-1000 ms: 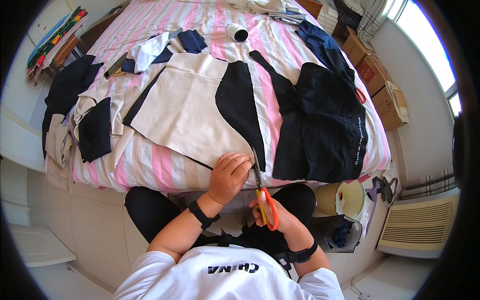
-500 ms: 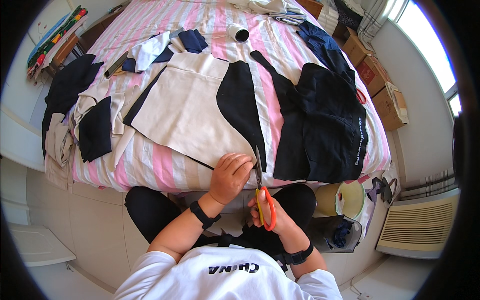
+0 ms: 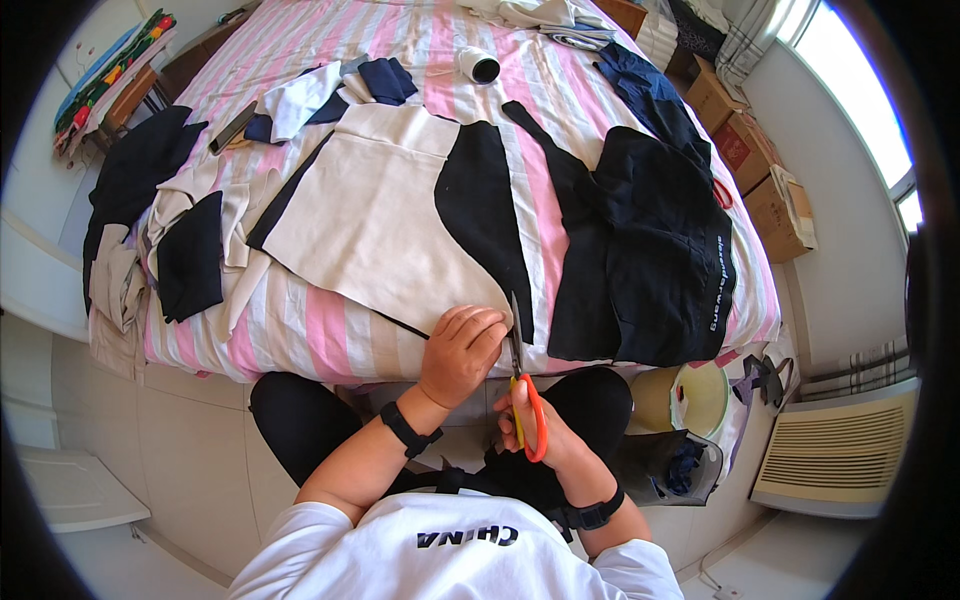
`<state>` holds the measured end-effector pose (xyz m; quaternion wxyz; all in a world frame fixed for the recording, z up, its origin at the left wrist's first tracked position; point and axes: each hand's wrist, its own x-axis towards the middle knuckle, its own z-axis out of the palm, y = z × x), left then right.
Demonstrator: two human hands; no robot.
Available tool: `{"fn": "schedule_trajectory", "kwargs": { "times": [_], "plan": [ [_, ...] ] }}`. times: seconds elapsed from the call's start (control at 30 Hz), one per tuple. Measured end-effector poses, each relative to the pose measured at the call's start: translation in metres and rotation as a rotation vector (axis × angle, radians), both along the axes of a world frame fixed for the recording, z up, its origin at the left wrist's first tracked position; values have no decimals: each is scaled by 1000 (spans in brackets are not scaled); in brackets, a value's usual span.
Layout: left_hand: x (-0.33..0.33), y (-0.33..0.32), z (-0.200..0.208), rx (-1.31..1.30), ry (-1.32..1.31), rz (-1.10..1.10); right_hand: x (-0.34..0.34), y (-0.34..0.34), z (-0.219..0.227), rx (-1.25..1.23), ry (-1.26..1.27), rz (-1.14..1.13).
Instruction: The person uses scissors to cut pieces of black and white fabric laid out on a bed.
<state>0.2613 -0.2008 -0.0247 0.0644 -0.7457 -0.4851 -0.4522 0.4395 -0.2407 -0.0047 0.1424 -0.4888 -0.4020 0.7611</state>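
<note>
On the bed's near side lies a cream fabric piece (image 3: 370, 200), spread over a larger black cloth (image 3: 482, 195) that shows along its right side and lower left edge. My left hand (image 3: 462, 352) is closed at the cream piece's near right corner, fingers together, gripping the fabric there. My right hand (image 3: 535, 428) holds a pair of scissors (image 3: 532, 420) with orange and yellow handles. The blades point away from me, up into the black cloth just right of the cream corner. Part of the lower blade is hidden by cloth.
A black garment (image 3: 655, 250) lies to the right on the striped bed sheet (image 3: 325, 325). Cream and black scraps (image 3: 190, 260) are heaped at the left. A white thread cone (image 3: 478, 66) lies farther back. On the floor at right stand a bucket (image 3: 705, 395) and a dark bag (image 3: 665, 468).
The orange handle has shifted slightly left, toward the yellow one, so the scissors are a little more closed. My left hand and the fabric stay in place.
</note>
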Motion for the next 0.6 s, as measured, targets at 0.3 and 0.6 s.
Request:
{"fn": "schedule_trajectory", "kwargs": {
  "times": [0.3, 0.6],
  "plan": [
    [0, 1, 0, 8, 5, 3, -6, -4, -1, 40, 18, -61],
    [1, 1, 0, 13, -7, 4, -6, -5, 6, 85, 45, -82]
  ]
}}
